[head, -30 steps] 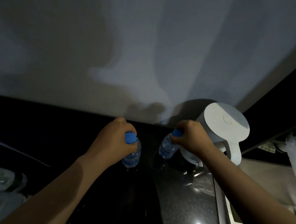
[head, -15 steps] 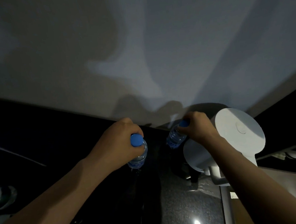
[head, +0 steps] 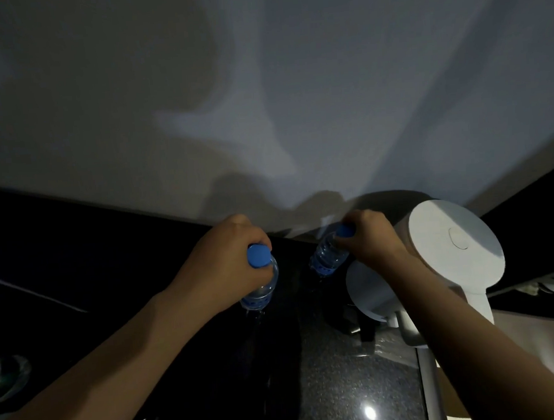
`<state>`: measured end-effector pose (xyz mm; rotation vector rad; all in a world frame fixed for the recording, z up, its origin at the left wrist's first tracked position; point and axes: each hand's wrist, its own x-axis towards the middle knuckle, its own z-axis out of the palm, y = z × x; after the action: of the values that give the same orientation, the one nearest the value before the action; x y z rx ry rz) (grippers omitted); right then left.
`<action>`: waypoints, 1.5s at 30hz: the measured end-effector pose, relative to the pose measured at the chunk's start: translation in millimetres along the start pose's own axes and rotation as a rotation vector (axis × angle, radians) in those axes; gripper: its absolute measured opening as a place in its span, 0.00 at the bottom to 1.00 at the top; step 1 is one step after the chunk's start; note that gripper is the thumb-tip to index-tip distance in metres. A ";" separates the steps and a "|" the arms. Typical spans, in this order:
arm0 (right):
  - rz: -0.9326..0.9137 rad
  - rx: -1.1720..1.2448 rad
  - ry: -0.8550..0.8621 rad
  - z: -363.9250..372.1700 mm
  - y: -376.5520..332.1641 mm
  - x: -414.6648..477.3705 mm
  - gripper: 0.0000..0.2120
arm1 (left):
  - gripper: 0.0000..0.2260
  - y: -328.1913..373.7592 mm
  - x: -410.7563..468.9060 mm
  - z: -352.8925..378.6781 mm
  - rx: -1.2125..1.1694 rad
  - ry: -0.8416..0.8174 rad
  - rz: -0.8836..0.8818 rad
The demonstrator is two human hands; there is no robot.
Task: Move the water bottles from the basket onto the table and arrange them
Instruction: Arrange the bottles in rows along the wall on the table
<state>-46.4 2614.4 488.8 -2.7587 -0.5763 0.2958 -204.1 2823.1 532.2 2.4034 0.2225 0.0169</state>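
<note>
Hands [head: 221,272] [head: 371,244] still grip bottles [head: 261,289] [head: 327,257], apparently barely moved.

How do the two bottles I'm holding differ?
The left bottle shows its whole blue cap; on the right bottle it is mostly under the right hand. The right bottle is farther back, beside the kettle; the left bottle is nearer. Both are clear, blue-capped, gripped at the top.

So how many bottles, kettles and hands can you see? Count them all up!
Water bottles: 2, left bottle and right bottle
White kettle: 1
Hands: 2, left hand and right hand
Total: 5
</note>
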 end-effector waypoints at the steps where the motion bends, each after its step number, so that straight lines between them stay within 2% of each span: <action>1: -0.001 -0.002 0.003 0.8 0.4 1.1 0.13 | 0.09 -0.4 0.4 0.1 0.001 -0.001 0.000; 10: 0.003 -0.060 -0.007 -2.5 -2.4 -4.2 0.19 | 0.07 -0.5 5.8 0.6 -0.001 -0.024 0.003; 17: -0.031 -0.080 0.142 -13.2 -10.1 -56.1 0.12 | 0.09 6.0 22.7 2.7 0.032 -0.054 0.034; 27: 0.023 -0.005 -0.031 7.0 -0.4 -114.0 0.13 | 0.08 16.4 68.9 15.1 0.125 -0.059 0.086; 45: 0.081 0.078 -0.065 21.8 11.5 -113.4 0.11 | 0.10 29.5 117.0 33.9 0.177 -0.067 0.129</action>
<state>-149.8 2562.5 480.1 -2.7093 -0.4593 0.4191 -81.8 2798.5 520.8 2.5858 0.0382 -0.0250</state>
